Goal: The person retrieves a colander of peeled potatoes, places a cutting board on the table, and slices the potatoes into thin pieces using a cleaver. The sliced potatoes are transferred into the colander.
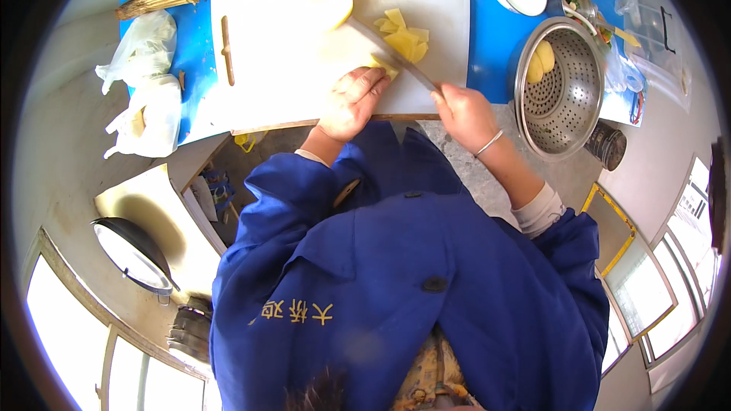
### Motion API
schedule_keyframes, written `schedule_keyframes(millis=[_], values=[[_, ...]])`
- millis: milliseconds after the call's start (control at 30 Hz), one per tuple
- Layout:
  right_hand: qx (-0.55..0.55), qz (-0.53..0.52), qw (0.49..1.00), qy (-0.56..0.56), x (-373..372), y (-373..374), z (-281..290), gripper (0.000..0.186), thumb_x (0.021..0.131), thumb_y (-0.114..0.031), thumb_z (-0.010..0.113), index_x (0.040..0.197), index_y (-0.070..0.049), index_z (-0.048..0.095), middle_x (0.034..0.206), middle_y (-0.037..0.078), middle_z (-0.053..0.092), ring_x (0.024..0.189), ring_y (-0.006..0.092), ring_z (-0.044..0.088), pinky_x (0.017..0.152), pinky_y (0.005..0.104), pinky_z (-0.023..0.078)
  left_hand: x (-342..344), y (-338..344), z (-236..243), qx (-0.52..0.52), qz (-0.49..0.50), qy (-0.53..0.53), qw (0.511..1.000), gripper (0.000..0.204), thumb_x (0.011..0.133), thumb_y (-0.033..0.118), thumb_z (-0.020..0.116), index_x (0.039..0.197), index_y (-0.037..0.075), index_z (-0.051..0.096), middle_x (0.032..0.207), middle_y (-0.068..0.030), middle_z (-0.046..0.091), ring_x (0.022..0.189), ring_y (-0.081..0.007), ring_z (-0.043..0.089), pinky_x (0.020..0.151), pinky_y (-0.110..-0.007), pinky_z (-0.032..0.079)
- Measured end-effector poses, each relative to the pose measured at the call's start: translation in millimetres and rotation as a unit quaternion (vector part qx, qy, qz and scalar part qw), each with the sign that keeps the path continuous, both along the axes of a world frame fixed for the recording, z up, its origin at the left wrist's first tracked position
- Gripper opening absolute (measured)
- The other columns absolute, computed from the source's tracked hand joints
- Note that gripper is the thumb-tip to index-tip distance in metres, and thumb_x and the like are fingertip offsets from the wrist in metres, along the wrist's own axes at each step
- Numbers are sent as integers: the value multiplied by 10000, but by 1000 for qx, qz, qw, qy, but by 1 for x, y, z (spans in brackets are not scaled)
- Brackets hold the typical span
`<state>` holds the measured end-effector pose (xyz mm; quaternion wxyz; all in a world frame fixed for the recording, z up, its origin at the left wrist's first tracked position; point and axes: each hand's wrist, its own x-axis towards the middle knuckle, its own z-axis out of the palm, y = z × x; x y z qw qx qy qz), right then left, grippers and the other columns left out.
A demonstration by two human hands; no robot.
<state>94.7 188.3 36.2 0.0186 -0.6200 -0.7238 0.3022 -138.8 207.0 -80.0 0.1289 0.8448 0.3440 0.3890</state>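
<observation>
My right hand point(466, 116) gripped a kitchen knife point(401, 58), my left hand point(350, 103) held potato point(386, 68); cut slices point(409, 42) lay beyond, seemingly uncut potatoes point(541, 62) rightward

Yellow Chinese characters point(297, 312) stand in a short row on the blue jacket point(388, 251), left of and slightly below its dark button point(434, 285); they appear upside down in this view; far right of and above that button, dark marks on a pale panel point(693, 196) are too small to read.

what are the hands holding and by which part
The right hand grips a knife by its handle end; the left hand holds a yellow piece on its near side.
</observation>
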Motion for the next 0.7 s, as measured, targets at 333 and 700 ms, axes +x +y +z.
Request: schedule_keyframes(millis=[333,700], values=[[-31,67,993,-87,-4,-18,11,203,996,-169,564,1137,-49,647,812,167,707,733,399,690,637,504,546,-2,-5,-3,-8,1,-9,1000,341,703,-12,724,1041,-12,767,1077,-124,707,977,-297,690,842,-384,585],[-23,56,998,-22,5,-20,34,169,1006,-168,595,1104,-50,665,826,191,694,761,409,681,650,502,525,-2,-6,-1,-5,11,2,1000,382,734,84,657,1088,-2,768,1152,-103,694,1064,-266,676,928,-364,570]])
